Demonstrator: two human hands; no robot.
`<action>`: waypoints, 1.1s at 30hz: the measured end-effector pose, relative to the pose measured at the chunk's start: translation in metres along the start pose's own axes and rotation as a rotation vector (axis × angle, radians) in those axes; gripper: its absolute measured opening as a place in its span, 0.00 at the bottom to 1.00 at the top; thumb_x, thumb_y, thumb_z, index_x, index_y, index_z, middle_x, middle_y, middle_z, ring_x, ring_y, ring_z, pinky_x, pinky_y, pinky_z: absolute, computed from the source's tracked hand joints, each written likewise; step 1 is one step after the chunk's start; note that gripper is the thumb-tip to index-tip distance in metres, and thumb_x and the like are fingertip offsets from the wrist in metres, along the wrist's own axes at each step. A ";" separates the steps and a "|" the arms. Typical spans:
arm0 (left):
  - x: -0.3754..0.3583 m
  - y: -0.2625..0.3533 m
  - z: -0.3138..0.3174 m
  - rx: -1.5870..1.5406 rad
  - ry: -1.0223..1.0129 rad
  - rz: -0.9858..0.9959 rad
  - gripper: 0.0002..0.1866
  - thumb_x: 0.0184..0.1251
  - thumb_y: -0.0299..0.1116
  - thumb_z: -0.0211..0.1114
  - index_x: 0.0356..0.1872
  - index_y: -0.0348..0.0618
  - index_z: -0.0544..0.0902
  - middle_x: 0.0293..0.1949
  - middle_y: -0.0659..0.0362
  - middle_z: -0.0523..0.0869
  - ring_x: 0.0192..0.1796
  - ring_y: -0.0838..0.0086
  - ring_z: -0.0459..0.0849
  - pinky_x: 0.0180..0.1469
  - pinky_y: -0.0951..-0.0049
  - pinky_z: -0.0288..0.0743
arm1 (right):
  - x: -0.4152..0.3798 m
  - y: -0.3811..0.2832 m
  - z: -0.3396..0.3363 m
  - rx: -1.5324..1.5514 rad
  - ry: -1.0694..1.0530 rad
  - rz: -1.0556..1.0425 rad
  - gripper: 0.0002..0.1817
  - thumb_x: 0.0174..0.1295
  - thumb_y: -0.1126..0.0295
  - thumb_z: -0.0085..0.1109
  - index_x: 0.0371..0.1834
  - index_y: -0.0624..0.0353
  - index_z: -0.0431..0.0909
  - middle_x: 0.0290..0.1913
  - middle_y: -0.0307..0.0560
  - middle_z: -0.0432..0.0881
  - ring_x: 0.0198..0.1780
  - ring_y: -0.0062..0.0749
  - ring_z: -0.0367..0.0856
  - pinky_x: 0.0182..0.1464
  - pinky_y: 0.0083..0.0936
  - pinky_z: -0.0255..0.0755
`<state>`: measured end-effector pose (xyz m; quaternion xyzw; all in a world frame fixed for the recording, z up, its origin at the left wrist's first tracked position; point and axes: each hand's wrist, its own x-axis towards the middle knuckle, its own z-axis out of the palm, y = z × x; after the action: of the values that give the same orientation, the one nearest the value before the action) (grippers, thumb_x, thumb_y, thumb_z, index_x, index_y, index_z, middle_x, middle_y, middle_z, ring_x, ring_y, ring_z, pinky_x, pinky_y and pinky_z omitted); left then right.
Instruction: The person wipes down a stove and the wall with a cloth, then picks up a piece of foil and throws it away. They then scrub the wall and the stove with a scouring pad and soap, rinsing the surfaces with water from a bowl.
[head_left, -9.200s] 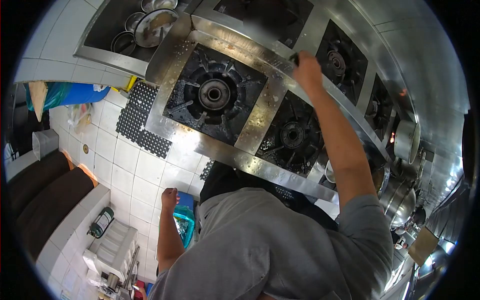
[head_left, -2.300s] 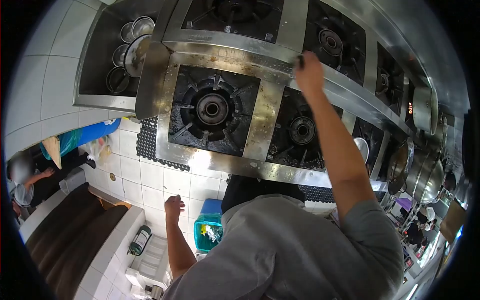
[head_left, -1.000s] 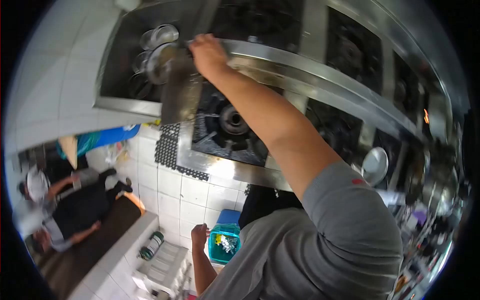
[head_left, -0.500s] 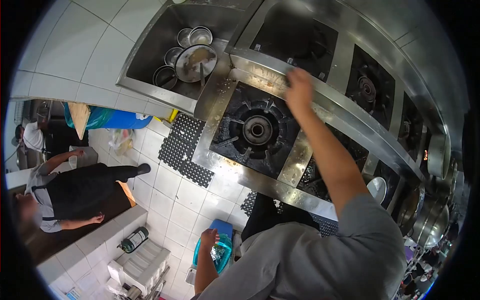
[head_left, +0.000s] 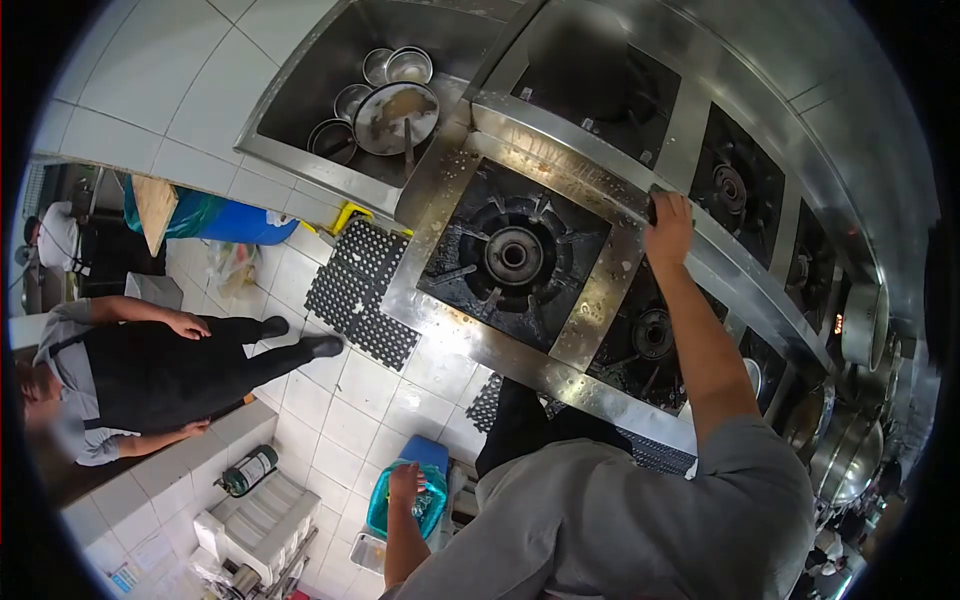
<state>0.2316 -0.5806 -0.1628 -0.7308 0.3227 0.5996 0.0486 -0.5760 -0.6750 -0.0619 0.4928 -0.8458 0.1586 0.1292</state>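
Observation:
My right hand [head_left: 669, 232] reaches across the stove and presses on the raised steel ledge [head_left: 560, 135] behind the front burners. Its fingers are bent over a small dark pad [head_left: 653, 207], mostly hidden by the hand. Below and to the left of it lies a black burner [head_left: 513, 256], its steel surround wet and stained. A second front burner [head_left: 653, 334] is partly covered by my right forearm. Low on my left side, my left hand [head_left: 406, 482] hangs above a teal-lined bin [head_left: 432, 510], fingers loosely bent, with nothing visible in it.
Left of the stove, a sink [head_left: 300, 110] holds several metal bowls and a pan [head_left: 396, 118] of cloudy liquid. Black rubber mats [head_left: 362, 290] lie on the tiled floor. Another person [head_left: 150, 375] stands at the left. Pots [head_left: 862, 325] line the right side.
My right hand has slid rightward along the steel ledge with the dark pad. My left hand has dropped slightly. The other person has shifted, and their arm has lowered.

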 end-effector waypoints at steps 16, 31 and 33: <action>0.020 0.020 -0.009 -0.001 -0.020 -0.006 0.20 0.81 0.46 0.65 0.46 0.33 0.84 0.36 0.49 0.91 0.34 0.65 0.92 0.33 0.65 0.89 | 0.011 -0.009 0.009 0.169 0.130 0.029 0.20 0.51 0.80 0.73 0.51 0.58 0.86 0.48 0.56 0.85 0.54 0.60 0.83 0.57 0.49 0.77; 0.032 0.057 0.020 0.015 -0.076 0.015 0.16 0.79 0.41 0.64 0.48 0.36 0.86 0.37 0.52 0.91 0.33 0.67 0.91 0.34 0.66 0.87 | 0.107 -0.102 0.039 0.298 0.152 0.110 0.12 0.56 0.78 0.68 0.45 0.66 0.87 0.51 0.64 0.85 0.57 0.64 0.83 0.62 0.53 0.77; 0.044 0.056 0.014 -0.028 -0.078 -0.021 0.16 0.80 0.42 0.67 0.50 0.35 0.85 0.38 0.51 0.90 0.36 0.64 0.92 0.36 0.61 0.88 | 0.071 -0.068 0.004 0.260 0.033 0.346 0.11 0.58 0.76 0.69 0.44 0.67 0.87 0.48 0.63 0.84 0.55 0.64 0.83 0.60 0.55 0.76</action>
<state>0.1932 -0.6367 -0.1894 -0.7107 0.3045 0.6316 0.0570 -0.5504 -0.7645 -0.0298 0.3502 -0.8879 0.2942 0.0492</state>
